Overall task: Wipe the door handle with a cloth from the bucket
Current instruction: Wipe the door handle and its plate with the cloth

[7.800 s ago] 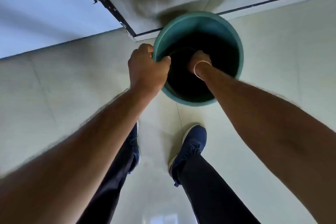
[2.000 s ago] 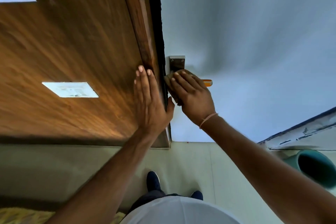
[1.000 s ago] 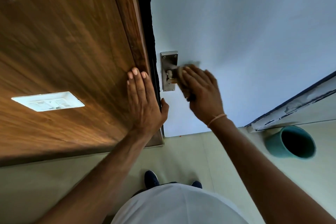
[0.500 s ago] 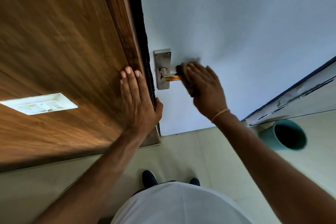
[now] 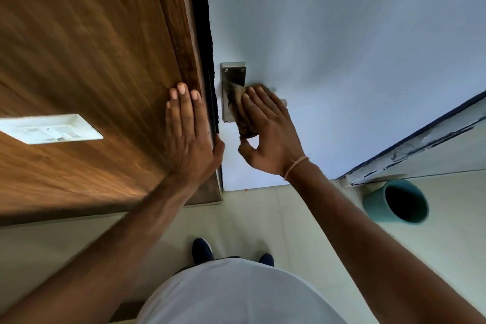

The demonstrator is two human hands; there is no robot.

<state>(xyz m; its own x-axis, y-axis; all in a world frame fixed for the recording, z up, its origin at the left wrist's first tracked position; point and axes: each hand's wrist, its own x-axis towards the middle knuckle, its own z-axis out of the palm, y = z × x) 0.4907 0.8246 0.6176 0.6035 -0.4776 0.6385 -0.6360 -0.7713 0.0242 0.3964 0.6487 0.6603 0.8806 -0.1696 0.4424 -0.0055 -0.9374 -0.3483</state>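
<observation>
A steel handle plate (image 5: pixel 231 73) is fixed to the pale blue-white door (image 5: pixel 342 47). My right hand (image 5: pixel 271 134) presses a brown cloth (image 5: pixel 240 110) over the lever and the lower part of the plate, so the lever itself is hidden. My left hand (image 5: pixel 188 131) lies flat, fingers together, on the wooden door frame (image 5: pixel 181 42) just left of the handle, its thumb at the door's edge. The teal bucket (image 5: pixel 397 204) stands on the floor at the lower right, its inside dark.
A wood-grain wall panel (image 5: pixel 79 47) with a white switch plate (image 5: pixel 50 129) fills the left. Pale floor tiles (image 5: pixel 263 218) lie below, with my two dark blue shoes (image 5: pixel 201 250). A chipped, dark-edged skirting (image 5: pixel 420 144) runs behind the bucket.
My right hand has slid the cloth left along the lever onto the handle plate, covering the orange-tinted lever seen half a second ago. My left hand stays on the frame.
</observation>
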